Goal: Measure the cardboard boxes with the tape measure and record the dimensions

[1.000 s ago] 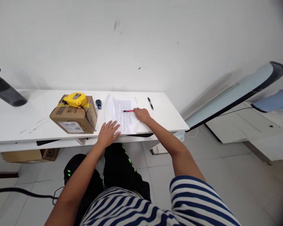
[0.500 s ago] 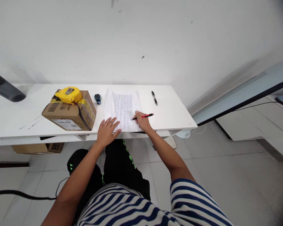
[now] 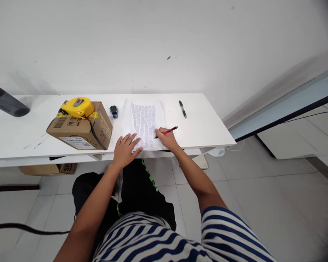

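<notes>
R hand [image 3: 166,140] gripping slim red plastic pen [image 3: 168,131], tip on printed white paper sheet [image 3: 144,122].
L hand [image 3: 125,151] flat, fingers spread, pinning sheet; best to press firm.

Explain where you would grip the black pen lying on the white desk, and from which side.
Probably pinch the black pen at mid-barrel, from above, fingers closing across its narrow width. It lies flat on the desk, running front to back, with bare surface on either side.

Cardboard box [image 3: 80,127] — tape measure [image 3: 77,107], watch [image 3: 114,110], black pen [image 3: 182,108]
</notes>
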